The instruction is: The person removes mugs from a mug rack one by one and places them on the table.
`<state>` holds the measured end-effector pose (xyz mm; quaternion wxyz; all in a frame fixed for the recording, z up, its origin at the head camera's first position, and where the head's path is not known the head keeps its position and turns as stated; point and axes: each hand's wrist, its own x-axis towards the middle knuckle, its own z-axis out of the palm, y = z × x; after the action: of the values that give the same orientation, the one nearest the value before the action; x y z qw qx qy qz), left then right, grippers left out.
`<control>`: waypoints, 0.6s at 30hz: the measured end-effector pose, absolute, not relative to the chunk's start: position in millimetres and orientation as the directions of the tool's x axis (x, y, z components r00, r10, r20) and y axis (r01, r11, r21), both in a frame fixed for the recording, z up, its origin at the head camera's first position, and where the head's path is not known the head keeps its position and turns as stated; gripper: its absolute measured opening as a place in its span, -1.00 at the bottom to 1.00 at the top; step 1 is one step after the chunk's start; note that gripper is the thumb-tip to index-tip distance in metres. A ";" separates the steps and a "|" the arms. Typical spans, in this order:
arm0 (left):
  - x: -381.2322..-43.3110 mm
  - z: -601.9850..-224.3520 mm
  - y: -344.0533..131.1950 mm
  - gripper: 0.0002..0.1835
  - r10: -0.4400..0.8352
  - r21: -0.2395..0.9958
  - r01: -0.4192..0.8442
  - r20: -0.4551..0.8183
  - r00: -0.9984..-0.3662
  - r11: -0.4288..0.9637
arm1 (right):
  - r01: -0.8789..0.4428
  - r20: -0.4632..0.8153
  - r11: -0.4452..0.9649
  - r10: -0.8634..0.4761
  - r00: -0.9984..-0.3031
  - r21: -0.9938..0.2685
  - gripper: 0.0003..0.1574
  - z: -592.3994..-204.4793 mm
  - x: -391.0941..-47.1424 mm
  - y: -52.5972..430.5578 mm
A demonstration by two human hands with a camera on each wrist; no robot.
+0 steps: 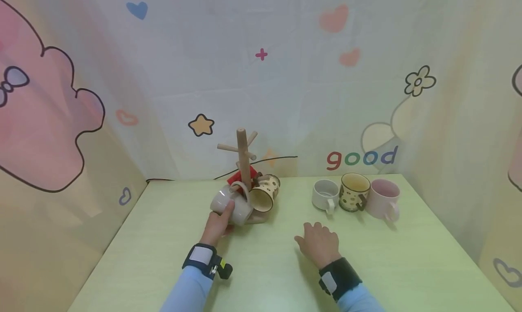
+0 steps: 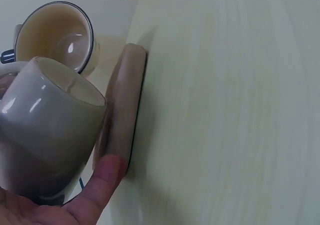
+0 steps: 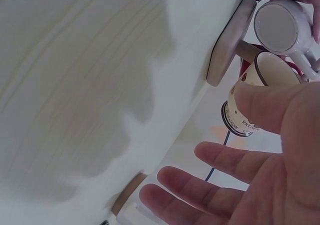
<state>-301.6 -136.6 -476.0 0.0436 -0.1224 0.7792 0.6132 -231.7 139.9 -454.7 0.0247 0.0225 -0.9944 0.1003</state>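
My left hand (image 1: pixel 214 228) grips a white mug (image 1: pixel 228 203) by its body, with the thumb along its side. The mug hangs tilted at a low peg of the wooden mug tree (image 1: pixel 243 160), its handle up by the peg. One finger (image 2: pixel 105 175) reaches past the mug beside the wooden base (image 2: pixel 125 100) in the left wrist view. A cream spotted mug (image 1: pixel 263 196) hangs on the tree's right side, and a red mug (image 1: pixel 234 180) shows partly behind the post. My right hand (image 1: pixel 320 245) hovers over the table, fingers spread in the right wrist view and holding nothing.
At the back right stand a small white mug (image 1: pixel 325 195), a yellow spotted mug (image 1: pixel 354 193) and a pink mug (image 1: pixel 382 199), close together. A printed curtain (image 1: pixel 195 76) rises behind the pale table (image 1: pixel 265 266). The tree's upper pegs (image 1: pixel 227 147) carry nothing.
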 end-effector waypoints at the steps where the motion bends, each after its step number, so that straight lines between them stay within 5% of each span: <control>1: -301.8 -476.0 -136.2 0.12 -0.131 0.949 -0.244 -0.221 -0.966 0.198 | -0.050 0.052 0.979 -0.040 -0.998 -0.200 -0.50 -454.4 -231.4 140.1; 18: -301.2 -469.1 -132.7 0.00 -0.142 0.971 -0.228 -0.216 -0.966 0.069 | -0.048 0.033 0.976 -0.042 -0.999 -0.211 -0.47 -455.0 -229.1 144.0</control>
<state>-301.2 -132.7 -469.1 0.0321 -0.1264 0.7305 0.6703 -229.1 144.0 -455.0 0.0144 0.0225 -0.9939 0.1066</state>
